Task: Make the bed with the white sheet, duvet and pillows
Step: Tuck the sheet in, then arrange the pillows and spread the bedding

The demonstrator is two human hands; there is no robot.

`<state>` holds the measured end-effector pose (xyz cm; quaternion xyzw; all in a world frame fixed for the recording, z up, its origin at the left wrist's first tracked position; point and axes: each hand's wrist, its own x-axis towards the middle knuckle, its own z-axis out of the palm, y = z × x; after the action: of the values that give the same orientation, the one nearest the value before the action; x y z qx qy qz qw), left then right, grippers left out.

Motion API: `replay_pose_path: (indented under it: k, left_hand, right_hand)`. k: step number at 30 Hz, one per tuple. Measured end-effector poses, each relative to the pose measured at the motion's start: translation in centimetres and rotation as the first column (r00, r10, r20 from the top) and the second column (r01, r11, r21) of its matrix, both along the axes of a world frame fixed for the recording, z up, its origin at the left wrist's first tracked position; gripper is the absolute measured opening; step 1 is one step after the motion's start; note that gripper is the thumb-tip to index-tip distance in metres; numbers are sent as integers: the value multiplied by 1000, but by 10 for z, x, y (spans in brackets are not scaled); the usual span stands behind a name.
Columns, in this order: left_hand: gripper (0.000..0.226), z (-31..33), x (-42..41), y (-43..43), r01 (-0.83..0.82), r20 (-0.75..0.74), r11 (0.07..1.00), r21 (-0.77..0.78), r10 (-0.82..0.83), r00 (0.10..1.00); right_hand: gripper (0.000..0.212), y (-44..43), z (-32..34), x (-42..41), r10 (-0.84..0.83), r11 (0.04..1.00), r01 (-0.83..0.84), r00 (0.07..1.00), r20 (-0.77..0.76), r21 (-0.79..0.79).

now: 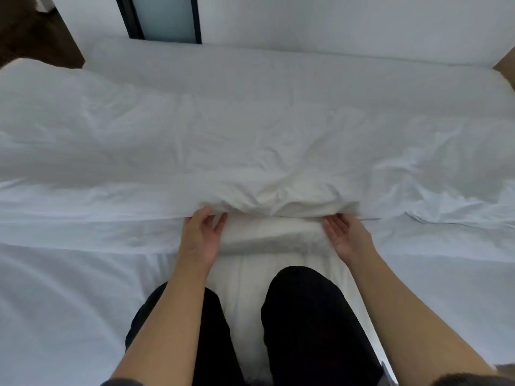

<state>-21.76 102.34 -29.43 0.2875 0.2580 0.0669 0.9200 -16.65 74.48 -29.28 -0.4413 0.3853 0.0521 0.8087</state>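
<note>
White wall [334,20] runs along the far side, 12 o'clock; dark-framed frosted panel [164,16] at 11 o'clock; brown floor [30,34] at 10 o'clock.

Bed [504,79] fills the view, its bare corner showing at 2 o'clock.

Duvet [223,129]: white, creased, lying in a wide band from 9 o'clock to 3 o'clock across the middle. Its near edge is bunched and lifted at centre.

Sheet [69,288]: white, flat under the duvet, exposed from the duvet's near edge down to 6 o'clock, with shallow folds at 9 o'clock.

Puffed white bulk at 10 o'clock: pillow or duvet end, cannot tell.

Hands: 2, apart, both at the duvet's near edge.
- Left hand [200,235], 7 o'clock of the bunch: fingers and thumb curled round the edge, gripping the fabric.
- Right hand [345,232], 5 o'clock of the bunch: palm turned up and inward, fingers straight, tips touching under the lifted edge.

Knees [303,316] in black trousers rest on the sheet at 6 o'clock, between the forearms.
</note>
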Motion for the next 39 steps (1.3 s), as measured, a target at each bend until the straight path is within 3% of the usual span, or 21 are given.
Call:
replay_pose_path:
  k: [3, 6, 9, 11, 13, 14, 17, 20, 23, 25, 27, 29, 31, 33, 35, 37, 39]
  left_hand:
    - [36, -1, 2, -6, 14, 43, 987, 160, -21, 999]
    - [28, 8, 5, -10, -99, 38, 982, 164, 94, 995]
    - [16, 18, 3, -10, -189, -50, 980, 69, 192, 980]
    - [24, 19, 2, -9, -225, -78, 974, 9, 225, 971]
    - [17, 15, 0, -7, -256, -120, 966, -16, 253, 960]
    - [18, 11, -1, -5, -279, -146, 960, -14, 274, 951]
    - [27, -4, -9, -9, -253, -293, 962, 102, 272, 917]
    - [15, -18, -19, -22, -139, -464, 969, 204, 221, 858]
    - [8, -20, -20, -25, -112, -502, 968, 222, 213, 838]
    - [28, -12, -19, -27, -116, -516, 921, 372, 310, 798]
    - [57, -2, -21, -27, 25, -534, 754, 657, 441, 722]
    - [80, 9, -21, -29, 254, -506, 493, 832, 489, 710]
    - [90, 10, -18, -31, 430, -451, 157, 889, 457, 766]
    - [83, 11, -10, -41, 492, -435, -173, 853, 285, 854]
    - [73, 9, -2, -56, 469, -500, -359, 807, 9, 866]
    - [71, -1, 5, -65, 488, -625, -524, 698, -112, 773]
    - [73, -15, 9, -64, 557, -762, -631, 539, -85, 642]
  right_hand:
    - [24, 2, -7, 16, -10, 993, 11, 1000, -11, 119]
    - [13, 6, -8, 27, 57, 997, -61, 994, -95, -37]
    - [40, 0, -11, 33, -122, 982, 110, 990, -73, -154]
    - [56, -3, -8, 32, -239, 970, 239, 971, -7, 45]
    - [49, -10, -2, 28, -269, 921, 233, 960, 76, 311]
    - [43, -18, 2, 26, -278, 914, 216, 950, 144, 344]
    - [37, -44, 9, 11, -284, 944, 232, 933, 223, 233]
    - [48, -58, -21, -14, -253, 965, 251, 967, 20, 73]
    - [52, -67, -26, -23, -148, 986, 148, 989, -16, 71]
    - [47, -77, -19, -15, -105, 990, 100, 994, 41, 103]
    - [38, -90, -13, -11, -140, 969, 113, 984, 109, 220]
    - [29, -103, -12, -8, -234, 918, 175, 963, 130, 357]
    - [24, -109, -10, -5, -311, 888, 243, 943, 120, 391]
    - [27, -114, -10, -1, -353, 879, 285, 928, 120, 382]
    - [29, -116, -7, 3, -360, 882, 293, 924, 126, 369]
    - [26, -122, -9, 5, -367, 908, 320, 919, 144, 270]
    - [15, -127, -20, -6, -391, 920, 382, 911, 129, 91]
